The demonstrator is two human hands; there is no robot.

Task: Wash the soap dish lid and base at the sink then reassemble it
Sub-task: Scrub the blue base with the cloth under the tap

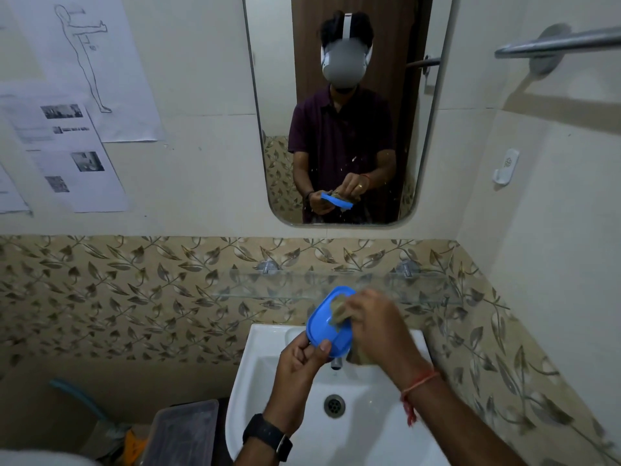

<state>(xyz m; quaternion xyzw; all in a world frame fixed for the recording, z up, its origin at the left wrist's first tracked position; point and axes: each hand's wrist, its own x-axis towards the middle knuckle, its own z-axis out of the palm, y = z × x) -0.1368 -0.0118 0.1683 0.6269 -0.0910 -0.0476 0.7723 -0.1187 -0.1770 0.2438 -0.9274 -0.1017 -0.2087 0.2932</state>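
Observation:
My left hand [301,364] pinches the near edge of a blue soap dish part [327,319], held tilted above the white sink [265,381]. Thumb lies on top of its rim. My right hand [376,326] grips a brownish scrub pad [339,311] and presses it against the blue part's upper right surface. I cannot tell whether the blue piece is the lid or the base. The other half of the dish is not visible. The tap spout [336,363] shows just below the blue part, mostly hidden by it.
A glass shelf [285,285] runs along the tiled wall above the sink. The drain [334,405] sits in the basin's middle. A mirror [342,105] hangs above. A grey plastic bin [183,428] stands left of the sink. A towel rail [554,43] juts out at upper right.

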